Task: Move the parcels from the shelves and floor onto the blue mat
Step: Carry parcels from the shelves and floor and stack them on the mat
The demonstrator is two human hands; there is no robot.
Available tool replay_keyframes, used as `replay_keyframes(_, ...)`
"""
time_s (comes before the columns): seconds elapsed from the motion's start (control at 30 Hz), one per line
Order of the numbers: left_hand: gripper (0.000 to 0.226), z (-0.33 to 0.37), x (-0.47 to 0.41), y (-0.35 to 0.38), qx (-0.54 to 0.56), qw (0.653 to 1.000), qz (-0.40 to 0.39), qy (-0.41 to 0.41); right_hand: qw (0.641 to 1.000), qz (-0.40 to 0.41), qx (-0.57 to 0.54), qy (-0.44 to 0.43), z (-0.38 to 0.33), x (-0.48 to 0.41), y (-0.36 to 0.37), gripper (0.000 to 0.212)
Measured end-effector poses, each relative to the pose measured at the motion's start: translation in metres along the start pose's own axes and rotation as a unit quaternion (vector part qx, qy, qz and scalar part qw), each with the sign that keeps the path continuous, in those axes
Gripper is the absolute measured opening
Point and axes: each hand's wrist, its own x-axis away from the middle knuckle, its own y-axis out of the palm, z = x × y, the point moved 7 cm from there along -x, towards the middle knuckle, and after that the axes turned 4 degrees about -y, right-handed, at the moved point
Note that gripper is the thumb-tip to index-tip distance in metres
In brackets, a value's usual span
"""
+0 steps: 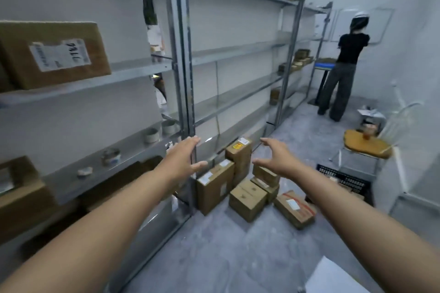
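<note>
Several brown cardboard parcels lie in a pile on the grey floor beside the metal shelving: a tall upright one (238,152), a wide one (214,187), a small one (247,200) and one with red tape (294,208). Both my arms reach forward above the pile. My left hand (184,158) is open, fingers straight, in front of the shelf post. My right hand (276,157) is open too, fingers spread, over the right side of the pile. Neither touches a parcel. A large labelled parcel (53,53) sits on a shelf at upper left. A blue surface (324,64) shows at the far end.
Metal shelving (183,54) runs along the left wall, with small cups and more boxes on it. A person in a black top (345,64) stands at the far end. A chair with a yellow cushion (367,144) and a black crate (345,177) stand at right.
</note>
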Motion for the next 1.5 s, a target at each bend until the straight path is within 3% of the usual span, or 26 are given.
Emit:
replay_keyframes(0.27, 0.079, 0.036, -0.126, 0.103, 0.028, 0.995, -0.072, 0.062, 0.992, -0.004, -0.001, 0.127, 0.130, -0.037, -0.004, 0.079)
replay_keyframes(0.67, 0.079, 0.061, -0.363, 0.195, 0.066, 0.977, -0.142, 0.146, 0.964, 0.087, -0.042, 0.248, 0.247, -0.196, -0.030, 0.078)
replay_keyframes(0.97, 0.079, 0.067, -0.487, 0.261, 0.083, 0.968, -0.194, 0.135, 0.948, 0.081, -0.048, 0.305, 0.316, -0.281, -0.017, 0.077)
replay_keyframes(1.3, 0.075, 0.094, -0.634, 0.345, 0.079, 0.968, -0.221, 0.090, 0.948, 0.024, -0.111, 0.297, 0.441, -0.414, -0.010, 0.078)
replay_keyframes(1.5, 0.073, 0.097, -0.711, 0.407, 0.062, 0.969, -0.236, 0.035, 0.944, -0.014, -0.146, 0.296, 0.515, -0.505, 0.004, 0.090)
